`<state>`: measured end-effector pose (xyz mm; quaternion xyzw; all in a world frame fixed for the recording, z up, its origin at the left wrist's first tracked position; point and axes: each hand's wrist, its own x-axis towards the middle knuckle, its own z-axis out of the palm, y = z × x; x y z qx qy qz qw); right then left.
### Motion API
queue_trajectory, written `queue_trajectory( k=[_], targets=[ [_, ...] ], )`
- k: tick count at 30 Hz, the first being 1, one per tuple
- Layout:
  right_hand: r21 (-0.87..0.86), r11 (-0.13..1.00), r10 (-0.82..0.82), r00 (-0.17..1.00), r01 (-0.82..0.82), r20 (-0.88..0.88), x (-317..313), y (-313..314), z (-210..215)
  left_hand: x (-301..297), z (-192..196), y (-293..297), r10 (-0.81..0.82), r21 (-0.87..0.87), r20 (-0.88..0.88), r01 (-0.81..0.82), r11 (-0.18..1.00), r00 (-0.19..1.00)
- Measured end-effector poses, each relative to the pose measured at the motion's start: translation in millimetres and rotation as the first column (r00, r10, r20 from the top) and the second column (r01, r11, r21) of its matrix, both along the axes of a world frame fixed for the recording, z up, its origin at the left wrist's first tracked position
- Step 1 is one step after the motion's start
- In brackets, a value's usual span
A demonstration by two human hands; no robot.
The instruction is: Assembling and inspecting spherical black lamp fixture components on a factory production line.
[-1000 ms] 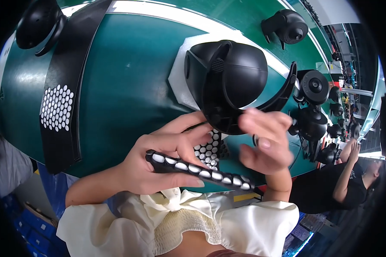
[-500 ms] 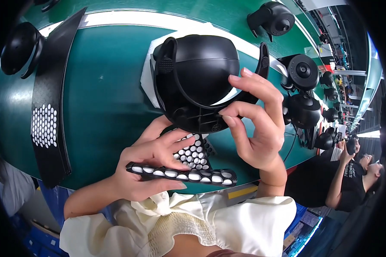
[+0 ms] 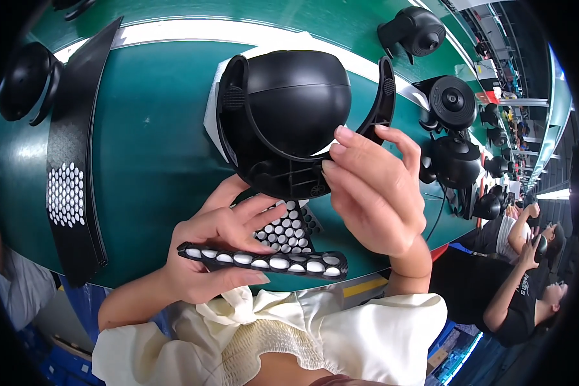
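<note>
My left hand (image 3: 212, 241) is closed around a black strip set with white round pads (image 3: 280, 262), the thumb under it. Its other fingers reach up to the lower edge of a black curved bracket (image 3: 241, 161). Inside that bracket sits a glossy black rounded housing (image 3: 296, 109), on a white sheet. My right hand (image 3: 379, 193) has its thumb and fingertips pressed together at the inner right side of the bracket's base; anything between them is hidden. Below the bracket lies a black sheet with white round pads (image 3: 289, 235), partly behind my left hand.
A long black sheet with white round dots (image 3: 65, 193) lies at the left of the green table (image 3: 154, 128), by a black rounded housing (image 3: 24, 82). More black units (image 3: 453, 100) stand along the right and far side. Co-workers (image 3: 495, 276) are at the right edge.
My right hand has turned and moved slightly left, its fingertips pressed in against the bracket's base. The bracket and housing have shifted slightly left in view; my left hand keeps the strip.
</note>
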<state>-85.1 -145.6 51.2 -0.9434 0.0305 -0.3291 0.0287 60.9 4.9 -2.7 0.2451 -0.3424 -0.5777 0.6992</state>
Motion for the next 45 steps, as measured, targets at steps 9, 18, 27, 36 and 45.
queue_trajectory(
  k=[9, 18, 27, 36, 45],
  targets=[
    [-0.28, 0.96, -0.066, 0.989, 0.026, -0.135, -6.2, -3.3, 2.4, 1.0, -0.9, 0.7, 0.003, 0.016, -0.05, -0.003, 1.0, 0.999],
    [-0.347, 0.938, 0.036, 0.995, -0.001, 0.096, -3.0, -18.1, -25.5, 3.5, 0.7, 0.3, 0.001, 0.027, -0.077, 0.001, 1.0, 0.997],
    [0.055, 0.993, 0.114, 0.951, -0.102, -0.287, -8.6, -22.6, 12.4, 27.0, 19.0, 1.4, 0.015, 0.042, 0.504, -0.042, 0.998, 0.864],
    [0.414, 0.903, 0.114, 0.993, -0.111, 0.018, 0.3, 26.7, 34.1, 1.2, 23.9, 16.6, 0.312, -0.137, 0.84, -0.382, 0.914, 0.444],
    [0.324, 0.941, 0.113, 0.993, -0.099, -0.025, 6.0, 50.8, 26.2, -6.0, 14.2, 17.8, 0.455, -0.323, 0.796, -0.356, 0.877, 0.399]
  ],
)
